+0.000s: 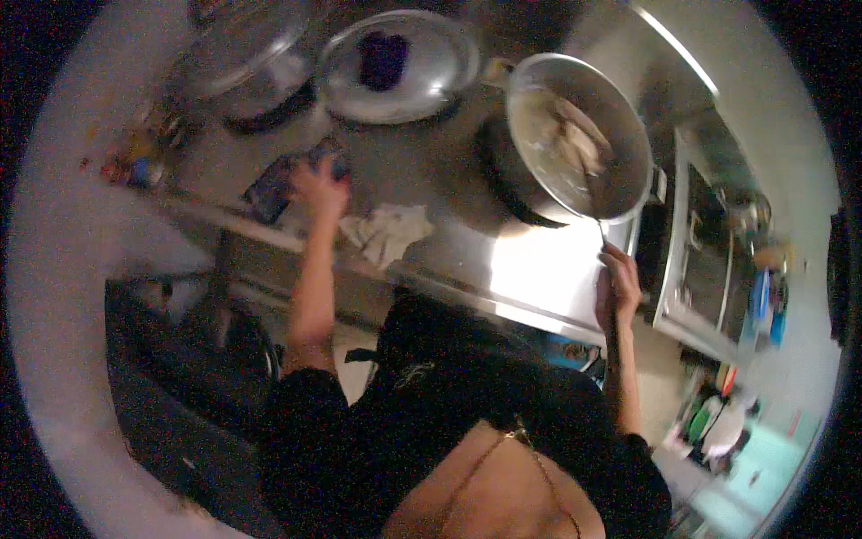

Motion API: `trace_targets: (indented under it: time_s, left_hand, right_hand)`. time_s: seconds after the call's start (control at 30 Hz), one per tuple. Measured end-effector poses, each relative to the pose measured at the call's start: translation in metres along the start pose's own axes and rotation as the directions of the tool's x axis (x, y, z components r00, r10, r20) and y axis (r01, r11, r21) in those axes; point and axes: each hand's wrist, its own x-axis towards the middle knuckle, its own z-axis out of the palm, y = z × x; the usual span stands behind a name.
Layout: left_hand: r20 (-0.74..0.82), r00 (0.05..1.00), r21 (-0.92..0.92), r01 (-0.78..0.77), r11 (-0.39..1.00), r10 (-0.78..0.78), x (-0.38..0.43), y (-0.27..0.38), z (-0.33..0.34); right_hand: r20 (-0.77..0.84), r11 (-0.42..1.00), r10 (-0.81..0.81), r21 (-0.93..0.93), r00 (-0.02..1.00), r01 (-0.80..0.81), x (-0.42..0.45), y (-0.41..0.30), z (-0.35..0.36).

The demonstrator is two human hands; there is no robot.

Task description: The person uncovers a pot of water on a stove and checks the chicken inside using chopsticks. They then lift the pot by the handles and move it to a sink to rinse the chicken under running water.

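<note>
My right hand (pixel 621 279) grips the thin handle of a utensil (pixel 599 229) that reaches over the rim of a large metal pot (pixel 640 145). Pale pieces of food (pixel 578 145), possibly meat, lie in cloudy liquid in the pot. The utensil's lower end is hidden among them. Over at the left, my left hand (pixel 322 182) is on a dark folded cloth (pixel 273 185) on the metal counter. Blur hides whether its fingers have closed on the cloth. Beside that hand lies a crumpled whitish cloth (pixel 394 232).
Behind the cloths, a round metal lid (pixel 417 84) carries a dark purple cloth (pixel 384 60). Another large metal vessel (pixel 262 67) stands at the back left. Small colourful items (pixel 138 168) sit at the counter's left end. A metal-framed unit (pixel 707 236) stands right of the pot.
</note>
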Motion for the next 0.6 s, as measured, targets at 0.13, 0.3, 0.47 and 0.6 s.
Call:
trace_targets:
  time_s: [0.13,0.3,0.47,0.6]
  left_hand:
    - [0.287,0.953,0.191,0.037,0.981,-0.092,0.035,-0.078,-0.004]
    - [-0.075,0.976,0.354,-0.166,0.92,0.205,0.004,-0.136,0.04]
    - [-0.053,0.983,-0.625,0.103,0.774,-0.173,0.006,-0.071,-0.005]
    - [0.38,0.915,-0.925,0.375,-0.062,-0.136,-0.044,0.026,-0.067]
  right_hand:
    - [-0.13,0.995,-0.004,-0.099,0.992,-0.009,-0.003,-0.035,-0.006]
    - [-0.416,0.951,0.028,-0.268,0.909,-0.152,-0.063,0.016,-0.026]
    - [0.049,0.826,0.396,-0.456,0.917,-0.332,-0.153,0.13,-0.003]
    - [0.144,0.732,0.43,-0.633,0.891,-0.251,-0.181,0.182,0.024]
